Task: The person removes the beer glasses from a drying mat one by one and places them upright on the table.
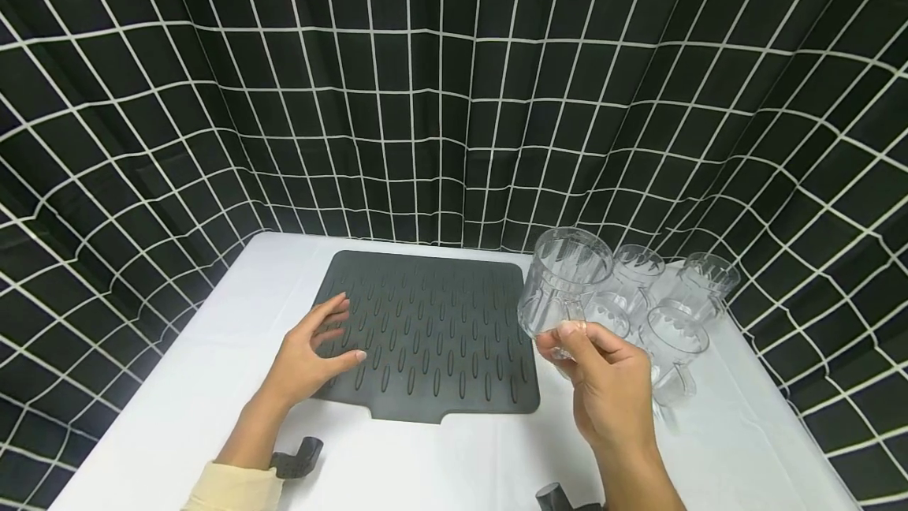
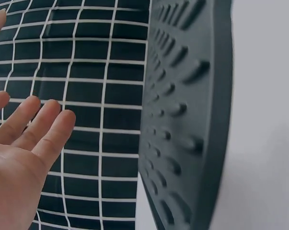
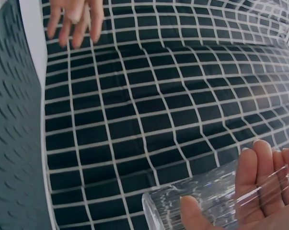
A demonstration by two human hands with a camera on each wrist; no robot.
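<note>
My right hand (image 1: 606, 377) grips a clear mug (image 1: 563, 266) by its handle, the mug upright with its mouth upward. In the right wrist view the clear wall of this mug (image 3: 206, 196) shows in front of curled fingers (image 3: 261, 167). Over the left part of a dark grey ridged mat (image 1: 433, 337), my left hand (image 1: 308, 353) hovers with nothing in it, thumb and fingers spread apart. The left wrist view shows the same hand (image 2: 24, 148) beside the mat's raised edge (image 2: 218, 96).
Several more clear mugs, among them a front one (image 1: 674, 337) and a far right one (image 1: 705, 282), stand in a group right of the mat on the white table (image 1: 482, 464). A black cloth with a white grid (image 1: 454, 101) hangs around the table's back and sides.
</note>
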